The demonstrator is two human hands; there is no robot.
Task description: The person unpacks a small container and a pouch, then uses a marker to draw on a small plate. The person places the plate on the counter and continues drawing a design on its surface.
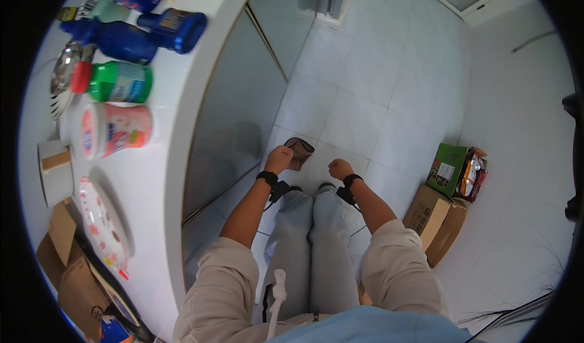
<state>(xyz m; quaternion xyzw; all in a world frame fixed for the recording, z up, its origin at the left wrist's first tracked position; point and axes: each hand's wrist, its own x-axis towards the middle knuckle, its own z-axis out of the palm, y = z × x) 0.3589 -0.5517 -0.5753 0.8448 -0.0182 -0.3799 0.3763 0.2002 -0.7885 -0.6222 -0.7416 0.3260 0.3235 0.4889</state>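
Observation:
My left hand is held out before me, fingers curled in a loose fist, with nothing visible in it. In the picture it overlaps the left edge of a small brown bin-like container with a dark rim. The container appears to stand on the floor below; contact with the hand cannot be made out. To the right, my right hand is also closed, and no object shows in it. Black bands with small devices circle both wrists.
On the left, a white countertop holds a pink-lidded tub, a green bottle, blue bottles, a floral tray and cardboard boxes. Grey cabinet doors stand below. Cartons sit by the right wall.

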